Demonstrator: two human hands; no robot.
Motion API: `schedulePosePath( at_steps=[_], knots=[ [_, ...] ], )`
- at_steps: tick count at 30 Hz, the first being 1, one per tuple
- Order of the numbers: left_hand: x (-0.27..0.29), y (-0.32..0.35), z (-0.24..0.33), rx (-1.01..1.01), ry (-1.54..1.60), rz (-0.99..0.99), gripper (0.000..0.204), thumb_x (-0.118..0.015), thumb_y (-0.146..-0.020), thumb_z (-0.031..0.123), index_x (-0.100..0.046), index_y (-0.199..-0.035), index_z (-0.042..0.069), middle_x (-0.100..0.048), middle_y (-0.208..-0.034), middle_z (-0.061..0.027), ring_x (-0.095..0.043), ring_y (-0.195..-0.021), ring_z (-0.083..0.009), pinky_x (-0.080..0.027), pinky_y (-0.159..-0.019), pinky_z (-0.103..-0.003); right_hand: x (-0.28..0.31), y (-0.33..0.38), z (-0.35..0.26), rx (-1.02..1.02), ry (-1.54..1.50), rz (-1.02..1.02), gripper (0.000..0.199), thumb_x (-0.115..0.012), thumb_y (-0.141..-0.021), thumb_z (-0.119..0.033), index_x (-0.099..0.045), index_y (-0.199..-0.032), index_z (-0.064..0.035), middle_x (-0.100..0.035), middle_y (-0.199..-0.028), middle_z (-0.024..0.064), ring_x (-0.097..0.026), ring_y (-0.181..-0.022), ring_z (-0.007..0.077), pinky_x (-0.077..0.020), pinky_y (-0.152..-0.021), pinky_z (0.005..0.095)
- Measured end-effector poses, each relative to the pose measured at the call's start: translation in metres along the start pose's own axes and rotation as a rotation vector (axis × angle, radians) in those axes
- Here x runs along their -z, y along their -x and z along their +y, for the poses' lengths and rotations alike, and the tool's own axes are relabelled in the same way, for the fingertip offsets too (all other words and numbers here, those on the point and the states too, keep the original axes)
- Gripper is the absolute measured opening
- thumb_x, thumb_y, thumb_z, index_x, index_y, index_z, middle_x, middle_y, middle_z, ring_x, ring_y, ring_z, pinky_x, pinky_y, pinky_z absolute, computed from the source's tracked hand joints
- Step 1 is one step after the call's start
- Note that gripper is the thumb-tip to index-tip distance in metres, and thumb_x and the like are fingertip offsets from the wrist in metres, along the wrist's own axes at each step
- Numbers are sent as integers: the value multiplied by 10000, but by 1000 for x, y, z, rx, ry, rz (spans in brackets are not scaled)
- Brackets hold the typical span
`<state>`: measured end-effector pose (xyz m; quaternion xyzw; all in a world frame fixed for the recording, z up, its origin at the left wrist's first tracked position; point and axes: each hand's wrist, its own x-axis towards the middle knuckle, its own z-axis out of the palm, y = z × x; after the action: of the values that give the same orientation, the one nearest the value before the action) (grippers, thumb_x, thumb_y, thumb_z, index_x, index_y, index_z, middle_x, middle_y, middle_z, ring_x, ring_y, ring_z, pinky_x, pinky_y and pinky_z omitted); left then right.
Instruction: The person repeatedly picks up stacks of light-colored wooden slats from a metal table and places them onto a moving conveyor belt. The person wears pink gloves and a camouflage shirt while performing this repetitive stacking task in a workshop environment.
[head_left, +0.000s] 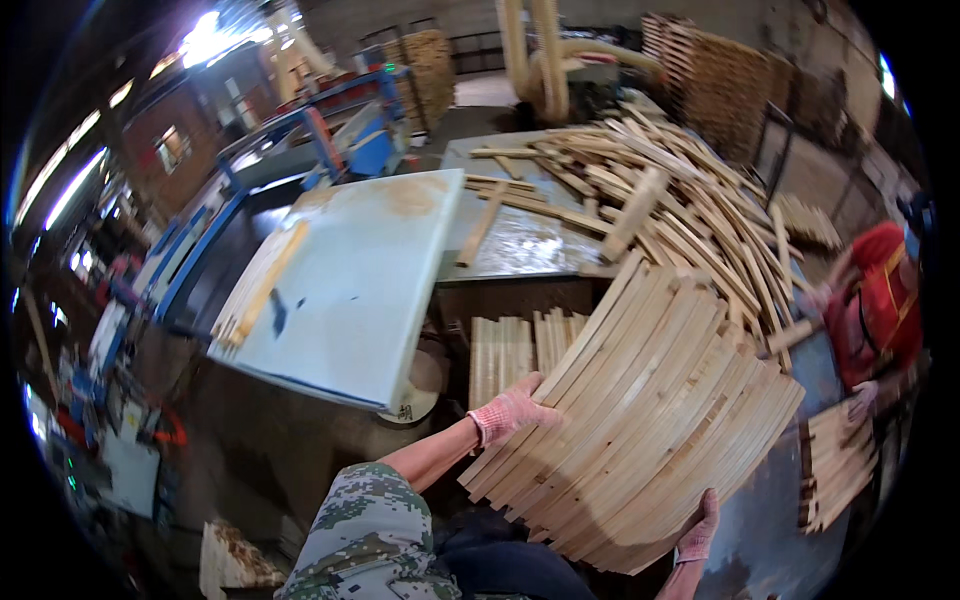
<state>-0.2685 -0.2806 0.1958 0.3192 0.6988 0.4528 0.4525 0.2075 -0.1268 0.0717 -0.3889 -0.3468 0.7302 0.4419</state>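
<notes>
I hold a large bundle of wooden slats (640, 410) laid side by side between both gloved hands. My left hand (512, 408) grips the bundle's left edge. My right hand (698, 532) supports its lower right corner from beneath. The slats are pale, long and flat, and tilt up toward the far right. Just past the bundle lie two short stacks of slats (520, 345) on a lower surface.
A light blue machine table (370, 260) with a few slats (262, 285) stands at left. A big loose heap of slats (660, 190) covers the far metal bench. A person in red (880, 305) works at right beside another stack (840, 460). Pallets stand in the background.
</notes>
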Motion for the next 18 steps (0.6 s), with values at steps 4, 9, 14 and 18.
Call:
schedulePosePath(
  at_steps=[4,9,14,18],
  knots=[
    [111,75,-32,-70,267,177,923,-959,-766,203,-484,-1513,-57,-664,-1379,-167,-639,-1236,-219,-530,-1071,-373,-162,5,-14,-33,59,-127,555,-760,-983,-366,-643,-1359,26,-720,-1257,119,-680,-1170,255,-520,-1087,441],
    [259,183,-83,-40,535,274,937,-934,-800,148,-416,-1560,-33,-671,-1378,-151,-666,-1223,-227,-565,-1050,-412,-306,3,64,-95,222,-299,649,-782,-953,-414,-601,-1398,22,-697,-1312,108,-673,-1220,262,-518,-1093,422],
    [388,269,-138,-11,674,387,922,-959,-815,209,-444,-1545,-24,-692,-1354,-166,-714,-1171,-273,-592,-1040,-437,-469,60,102,-313,375,-492,426,-798,-929,-308,-723,-1204,9,-748,-1098,66,-718,-1004,202,-563,-913,360],
    [473,299,-175,210,595,476,739,-906,-873,223,-556,-1494,24,-721,-1322,-147,-723,-1156,-248,-621,-987,-467,-554,71,154,-482,444,-502,135,-753,-863,-185,-719,-894,-58,-698,-870,17,-687,-828,186,-553,-841,328]
  ],
)
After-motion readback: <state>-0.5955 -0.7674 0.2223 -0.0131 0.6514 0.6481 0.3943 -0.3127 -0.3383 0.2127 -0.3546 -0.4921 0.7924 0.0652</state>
